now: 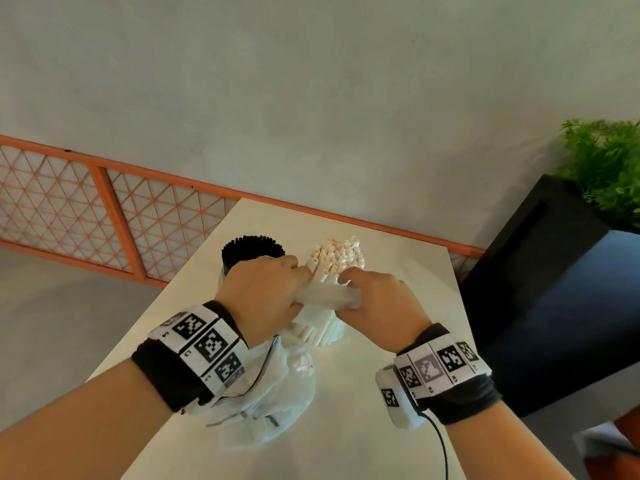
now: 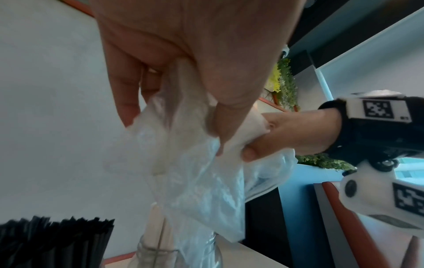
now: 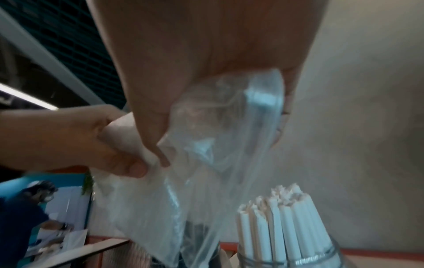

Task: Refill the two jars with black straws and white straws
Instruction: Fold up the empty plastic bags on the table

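Task looks near done to me: black thin plastic straws (image 1: pixel 252 251) stand packed in the far-left clear glass jar (image 1: pixel 222 271), white paper-wrapped straws (image 1: pixel 337 261) fill the clear glass jar (image 3: pixel 289 257) right of it. My left hand (image 1: pixel 265 294) and right hand (image 1: pixel 379 299) both pinch one thin crinkly clear plastic bag (image 1: pixel 325 296), stretched between them just above the white straws. Probably only bag removal left. A second crumpled clear plastic bag (image 1: pixel 273 393) lies near on the smooth white table (image 1: pixel 398 341).
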